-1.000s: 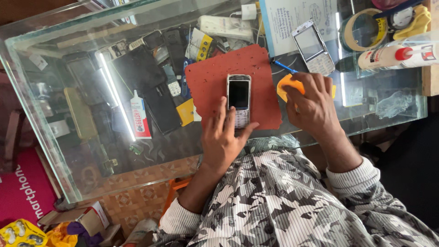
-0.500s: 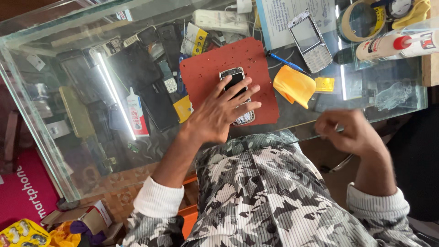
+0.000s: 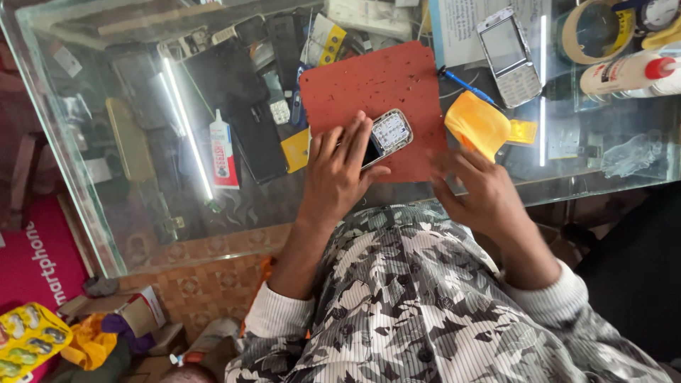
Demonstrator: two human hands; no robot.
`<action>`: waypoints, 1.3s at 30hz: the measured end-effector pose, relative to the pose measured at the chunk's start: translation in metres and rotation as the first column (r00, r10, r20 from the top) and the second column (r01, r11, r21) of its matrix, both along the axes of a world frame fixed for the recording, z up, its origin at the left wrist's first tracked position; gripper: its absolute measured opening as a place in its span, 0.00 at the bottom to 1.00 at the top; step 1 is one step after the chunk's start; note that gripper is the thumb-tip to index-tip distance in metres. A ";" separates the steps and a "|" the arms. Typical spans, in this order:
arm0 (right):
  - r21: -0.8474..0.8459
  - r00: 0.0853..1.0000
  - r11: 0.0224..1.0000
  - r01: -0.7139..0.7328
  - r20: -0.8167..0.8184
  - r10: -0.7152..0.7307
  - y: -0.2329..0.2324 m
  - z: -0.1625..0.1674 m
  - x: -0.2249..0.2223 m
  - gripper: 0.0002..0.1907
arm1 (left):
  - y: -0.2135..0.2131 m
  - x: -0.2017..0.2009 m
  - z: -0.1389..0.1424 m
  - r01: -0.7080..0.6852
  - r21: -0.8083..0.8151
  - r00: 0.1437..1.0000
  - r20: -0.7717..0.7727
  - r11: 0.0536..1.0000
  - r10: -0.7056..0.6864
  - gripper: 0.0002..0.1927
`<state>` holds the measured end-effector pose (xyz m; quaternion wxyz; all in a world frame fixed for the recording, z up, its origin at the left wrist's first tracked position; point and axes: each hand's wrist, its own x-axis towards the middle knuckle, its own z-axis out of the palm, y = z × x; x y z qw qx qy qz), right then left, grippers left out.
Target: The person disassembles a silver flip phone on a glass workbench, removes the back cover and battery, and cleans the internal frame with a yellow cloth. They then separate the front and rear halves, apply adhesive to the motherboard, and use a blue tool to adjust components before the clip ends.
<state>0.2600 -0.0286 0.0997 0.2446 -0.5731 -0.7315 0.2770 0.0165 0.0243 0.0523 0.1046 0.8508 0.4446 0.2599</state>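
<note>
A red work mat (image 3: pixel 383 85) lies on a glass counter (image 3: pixel 142 213). On the mat sits a small silver keypad phone (image 3: pixel 389 135), turned at an angle. My left hand (image 3: pixel 340 167) rests flat over the phone's screen end, fingers spread across it. My right hand (image 3: pixel 479 188) hovers at the mat's right edge with its fingers apart, holding nothing, just below a yellow cloth (image 3: pixel 479 124). A blue pen (image 3: pixel 464 85) lies between the mat and the cloth.
A second silver phone (image 3: pixel 507 46) lies on paper at the back right. A tape roll (image 3: pixel 592 32) and a white bottle with a red cap (image 3: pixel 628 71) stand at the far right. Under the glass are a glue tube (image 3: pixel 222 149) and several phone parts.
My left hand slid onto the phone and turned it to an angle. My right hand left the yellow cloth, drew back toward my body, then came forward to the mat's right edge.
</note>
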 end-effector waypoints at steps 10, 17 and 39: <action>0.133 0.991 0.984 -0.116 -0.051 0.123 0.069 -0.033 -0.033 0.18 | -0.123 -0.074 -0.022 -0.041 -0.094 0.854 0.514 0.995 0.083 0.06; 0.030 0.947 1.000 0.003 -0.321 0.007 0.069 -0.054 -0.008 0.10 | -0.186 -0.124 -0.073 -0.154 -0.272 0.964 0.169 0.950 0.205 0.07; 0.570 0.930 0.822 0.016 0.294 -0.222 0.002 -0.055 0.035 0.13 | -0.029 -0.165 -0.084 -0.690 -0.217 0.695 0.072 0.691 0.716 0.27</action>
